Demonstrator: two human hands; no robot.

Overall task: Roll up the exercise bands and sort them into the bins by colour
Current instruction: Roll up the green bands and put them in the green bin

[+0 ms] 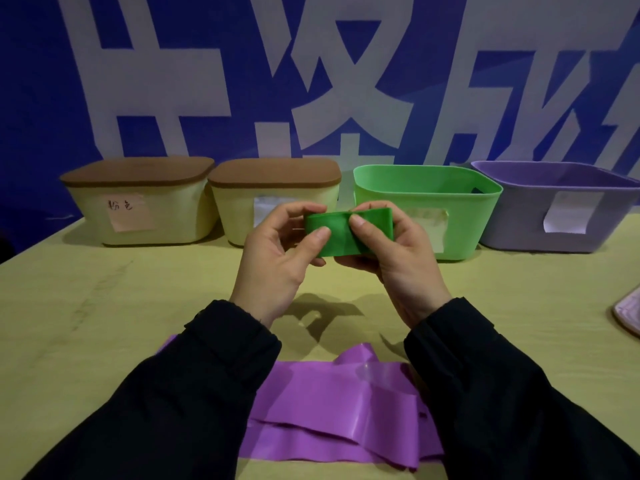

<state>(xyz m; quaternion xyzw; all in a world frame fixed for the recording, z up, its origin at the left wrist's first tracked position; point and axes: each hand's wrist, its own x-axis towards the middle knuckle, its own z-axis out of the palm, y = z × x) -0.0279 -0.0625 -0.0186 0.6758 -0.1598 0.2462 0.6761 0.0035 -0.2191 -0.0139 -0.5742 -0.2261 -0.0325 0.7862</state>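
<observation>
Green band (pixel 348 232): rolled into a flat wad, held in the air just in front of the green bin (pixel 427 211).
Handling: looks thin, soft, light and springy; likely to unroll unless pinched across the loose end.
Left hand (pixel 277 258): thumb and curled fingers pinching the roll's left end.
Right hand (pixel 398 254): thumb pressing the front, fingers curled behind.
Purple band (pixel 332 410): lying unrolled on the table, well nearer than the green bin.
Purple bin (pixel 554 209): just right of the green bin.

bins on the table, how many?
4, in a row at the table's far edge: two cream bins with brown lids on the left, an open green bin, an open purple bin far right.
</observation>
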